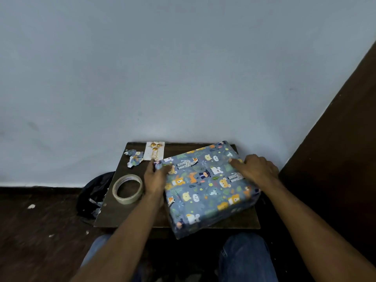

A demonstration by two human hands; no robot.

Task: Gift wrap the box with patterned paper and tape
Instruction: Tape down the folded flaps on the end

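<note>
Small dark desk point(130, 216) against pale wall: wrapped box point(205, 186) lies flat, long axis skewed near-left to far-right. Your left hand point(155, 177) pinches its far-left corner fold; your right hand point(256, 166) presses loosely spread fingers on top.

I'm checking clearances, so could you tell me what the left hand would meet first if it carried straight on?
Probably the white card beyond the left hand; depth is unclear.
</note>
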